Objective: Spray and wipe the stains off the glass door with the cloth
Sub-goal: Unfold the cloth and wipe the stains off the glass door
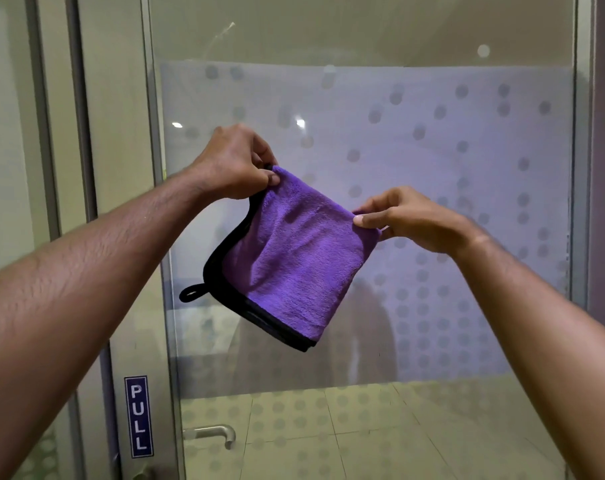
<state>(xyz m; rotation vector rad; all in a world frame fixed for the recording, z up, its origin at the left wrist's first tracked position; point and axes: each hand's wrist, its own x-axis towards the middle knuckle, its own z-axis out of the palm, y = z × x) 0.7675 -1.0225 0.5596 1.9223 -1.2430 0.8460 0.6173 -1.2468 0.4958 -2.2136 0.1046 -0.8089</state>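
A purple cloth [294, 258] with a black trim and a small black loop hangs folded in front of the glass door [432, 140]. My left hand [235, 161] pinches its upper left corner. My right hand [405, 216] pinches its upper right corner between thumb and forefinger. The cloth is held up in the air, slightly slack, a little short of the pane. The door has a frosted band with a dot pattern, and a faint streak [225, 31] shows on the clear glass near the top. No spray bottle is in view.
A metal door frame [155, 237] runs down the left of the pane. A blue PULL sign [138, 415] sits on it low down, beside a metal handle [218, 434]. Another frame edge [581, 168] is at the right. Tiled floor shows through the glass.
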